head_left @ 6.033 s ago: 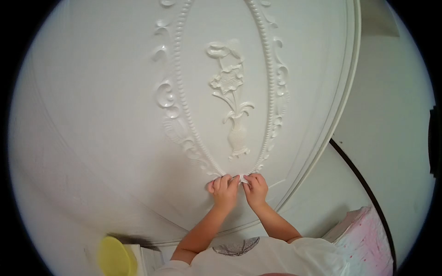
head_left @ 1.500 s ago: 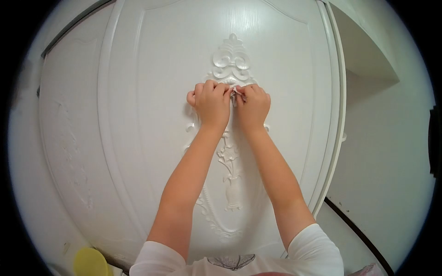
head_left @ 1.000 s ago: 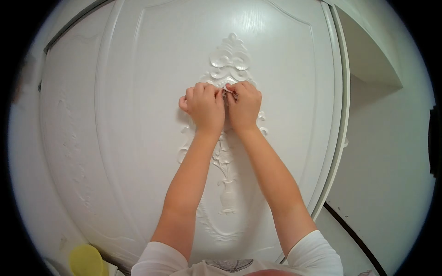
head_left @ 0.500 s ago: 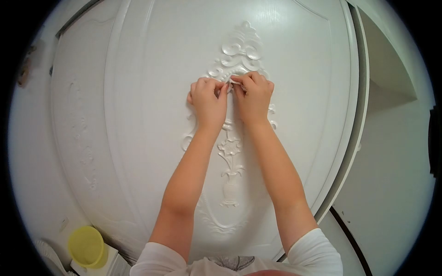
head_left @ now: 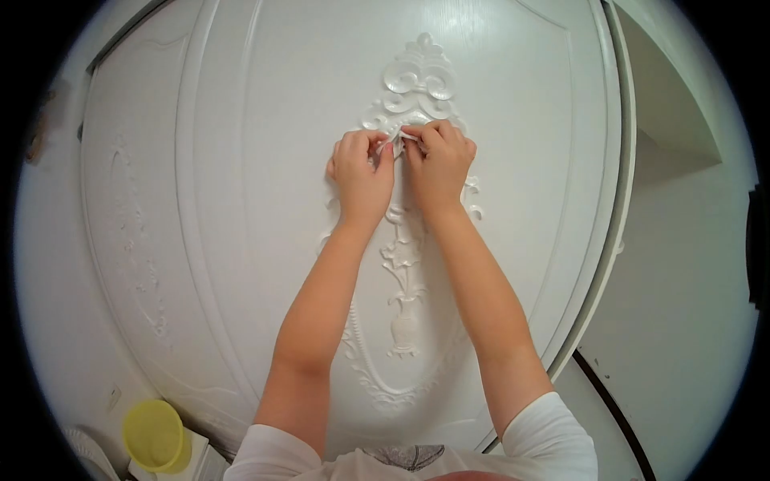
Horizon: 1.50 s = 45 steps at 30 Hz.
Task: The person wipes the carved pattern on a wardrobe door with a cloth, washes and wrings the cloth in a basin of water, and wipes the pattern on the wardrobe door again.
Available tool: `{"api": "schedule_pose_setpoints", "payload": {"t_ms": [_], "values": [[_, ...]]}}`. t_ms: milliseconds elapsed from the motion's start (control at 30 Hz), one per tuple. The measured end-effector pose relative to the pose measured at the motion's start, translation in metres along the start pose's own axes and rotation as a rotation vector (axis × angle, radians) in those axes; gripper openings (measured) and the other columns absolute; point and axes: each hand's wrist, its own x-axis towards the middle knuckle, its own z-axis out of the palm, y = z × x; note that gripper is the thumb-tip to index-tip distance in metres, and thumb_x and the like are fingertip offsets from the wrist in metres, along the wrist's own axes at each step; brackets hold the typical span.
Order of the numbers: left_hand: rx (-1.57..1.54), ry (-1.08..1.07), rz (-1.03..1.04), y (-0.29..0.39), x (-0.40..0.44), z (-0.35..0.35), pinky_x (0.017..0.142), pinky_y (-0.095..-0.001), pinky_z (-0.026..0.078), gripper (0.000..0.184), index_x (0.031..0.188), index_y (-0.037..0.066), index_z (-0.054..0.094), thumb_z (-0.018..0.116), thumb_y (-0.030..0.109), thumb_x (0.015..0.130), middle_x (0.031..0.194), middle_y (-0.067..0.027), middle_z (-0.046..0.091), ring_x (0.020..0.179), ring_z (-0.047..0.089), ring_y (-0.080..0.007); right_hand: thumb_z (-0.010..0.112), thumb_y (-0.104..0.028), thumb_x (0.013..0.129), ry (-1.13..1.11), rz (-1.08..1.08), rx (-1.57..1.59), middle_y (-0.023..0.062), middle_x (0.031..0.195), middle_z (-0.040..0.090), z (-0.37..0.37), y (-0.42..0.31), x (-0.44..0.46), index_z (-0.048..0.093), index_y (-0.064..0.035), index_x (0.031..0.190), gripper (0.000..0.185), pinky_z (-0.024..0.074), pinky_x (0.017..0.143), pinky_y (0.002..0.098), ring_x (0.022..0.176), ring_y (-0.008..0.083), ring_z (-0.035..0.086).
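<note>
Both arms reach up to a white door (head_left: 281, 160) with raised ornament. My left hand (head_left: 363, 178) pinches one side of a small crumpled white piece, tissue or cloth (head_left: 399, 142), between thumb and fingers. Gripping its other side is my right hand (head_left: 439, 167), close beside the left. The piece lies in front of the upper part of the oval relief, just under the scroll-shaped crest (head_left: 419, 78). Below the hands shows a raised flower-and-vase figure (head_left: 404, 321). My wrists and fingers hide part of the beaded oval border.
A yellow tub (head_left: 155, 435) stands on a white box-like stand (head_left: 200, 461) at the lower left. Another ornamented panel (head_left: 136, 240) is on the left. To the right are the door's edge, a recess with a shelf (head_left: 674, 120), and a dark strip (head_left: 611, 405) low down.
Six seconds ago both hands were at the bottom of the oval; now they are near its top. In the last second the view shifted and the fingers moved slightly around the white piece.
</note>
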Motion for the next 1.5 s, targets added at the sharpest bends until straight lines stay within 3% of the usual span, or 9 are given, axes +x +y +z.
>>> {"api": "schedule_pose_setpoints", "payload": {"t_ms": [100,200,300,600,867,1200,1367,1400,1500], "values": [[-0.067,-0.028,0.176,-0.012,-0.011,-0.024,0.098,-0.0471,0.022,0.037,0.116,0.008,0.049,0.057,0.015,0.08,0.12,-0.0104,0.048,0.113,0.042,-0.0281,0.068,-0.007,0.068,-0.023,0.036,-0.014,-0.0042,0.076,0.054,0.0,-0.007,-0.001,0.066,-0.0141,0.076,0.01,0.0298,0.077,0.0334,0.075,0.0152,0.05],[0.809,-0.072,0.162,-0.028,-0.035,-0.052,0.106,-0.0487,0.011,0.051,0.134,0.004,0.031,0.044,0.021,0.088,0.143,-0.0146,0.023,0.132,0.019,-0.0309,0.068,-0.008,0.069,-0.037,0.048,-0.011,-0.0043,0.076,0.054,-0.005,-0.006,-0.001,0.066,-0.0138,0.076,0.01,0.0294,0.078,0.0331,0.076,0.0151,0.05],[0.745,-0.137,0.204,-0.041,-0.042,-0.052,0.106,-0.0518,0.003,0.058,0.137,0.001,0.023,0.039,0.029,0.089,0.146,-0.0155,0.016,0.136,0.009,-0.0322,0.067,-0.007,0.07,-0.039,0.052,-0.011,-0.0037,0.075,0.055,-0.001,-0.007,-0.001,0.066,-0.0127,0.077,0.009,0.0291,0.079,0.0319,0.075,0.0148,0.051],[0.753,-0.17,0.229,-0.037,-0.042,-0.052,0.106,-0.0518,0.004,0.063,0.137,-0.003,0.021,0.043,0.03,0.088,0.144,-0.0181,0.018,0.135,0.011,-0.0338,0.065,-0.007,0.073,-0.025,0.042,-0.02,-0.0025,0.074,0.055,0.0,-0.01,-0.003,0.067,-0.0113,0.079,0.008,0.0284,0.08,0.0302,0.074,0.0136,0.051],[0.628,-0.151,0.261,-0.034,-0.041,-0.05,0.107,-0.0499,0.008,0.06,0.136,-0.005,0.022,0.043,0.021,0.086,0.144,-0.0193,0.019,0.134,0.013,-0.0344,0.067,-0.005,0.068,-0.005,0.018,0.003,-0.0033,0.074,0.053,0.006,-0.017,-0.01,0.065,-0.0121,0.075,0.01,0.0292,0.074,0.033,0.074,0.0159,0.049],[0.464,-0.152,0.302,-0.041,-0.041,-0.059,0.106,-0.0487,0.013,0.055,0.131,-0.007,0.03,0.041,0.007,0.08,0.139,-0.0221,0.027,0.131,0.022,-0.0355,0.065,-0.001,0.066,-0.202,-0.096,-0.034,-0.0043,0.075,0.052,-0.011,-0.041,-0.055,0.064,-0.0161,0.078,0.02,0.0294,0.074,0.0332,0.072,0.0159,0.048],[0.143,-0.308,0.311,-0.045,-0.046,-0.075,0.107,-0.048,0.013,0.052,0.13,-0.003,0.035,0.037,0.002,0.079,0.137,-0.0219,0.033,0.132,0.022,-0.0345,0.064,0.0,0.066,-0.19,-0.063,0.002,-0.0022,0.074,0.049,-0.026,-0.054,-0.087,0.064,-0.0161,0.079,0.021,0.0293,0.073,0.0329,0.072,0.0171,0.046],[0.047,-0.353,0.299,-0.045,-0.053,-0.08,0.107,-0.0476,0.013,0.051,0.13,-0.003,0.037,0.035,0.001,0.079,0.136,-0.0219,0.034,0.132,0.022,-0.0343,0.064,0.0,0.067,-0.181,-0.041,0.036,-0.0014,0.075,0.049,-0.032,-0.06,-0.099,0.064,-0.0154,0.08,0.021,0.0303,0.072,0.0327,0.072,0.0172,0.046],[-0.28,-0.461,-0.007,-0.033,-0.109,-0.107,0.107,-0.0429,0.016,0.047,0.128,-0.002,0.04,0.034,0.005,0.082,0.134,-0.0196,0.039,0.13,0.028,-0.0312,0.063,0.003,0.068,-0.2,0.131,0.205,0.0011,0.076,0.048,-0.049,-0.092,-0.145,0.064,-0.0128,0.083,0.022,0.0338,0.069,0.0315,0.071,0.0175,0.046]]}}
